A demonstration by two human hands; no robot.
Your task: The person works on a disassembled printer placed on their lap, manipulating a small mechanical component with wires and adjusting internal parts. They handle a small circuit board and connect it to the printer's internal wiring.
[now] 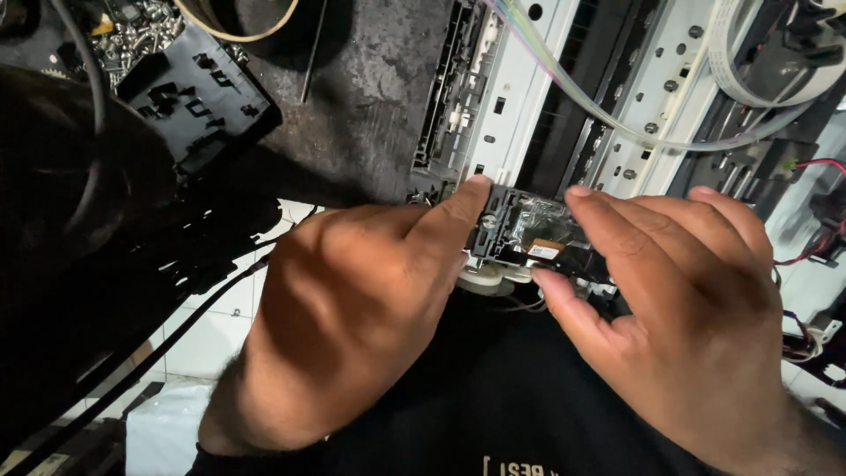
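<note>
Nearest the camera is the black shirt (pixel 493 397) of the person, filling the bottom of the view between the two forearms. Just above it the left hand (pixel 344 317) is closed on a small black plastic part (pixel 529 234), its thumb pressed flat along the part's left edge and the other fingers curled under, out of sight. The right hand (pixel 696 300) grips the same part from the other side, thumb beneath it and forefinger laid over its top right corner, so both hands are clamped on it at once. The part sits between the hands, held up in front of the chest, with a shiny foil-like patch and a small white label on its upper face and a pale round piece under it. Beyond the hands lies an opened printer (pixel 564 97), its white metal rails running away at a slant, with thin clear tubes (pixel 582 88) looping across them. Further left, on the dark stained bench (pixel 361 97), rests a black plastic cover (pixel 198 92), and behind it a heap of small screws (pixel 141 31).
</note>
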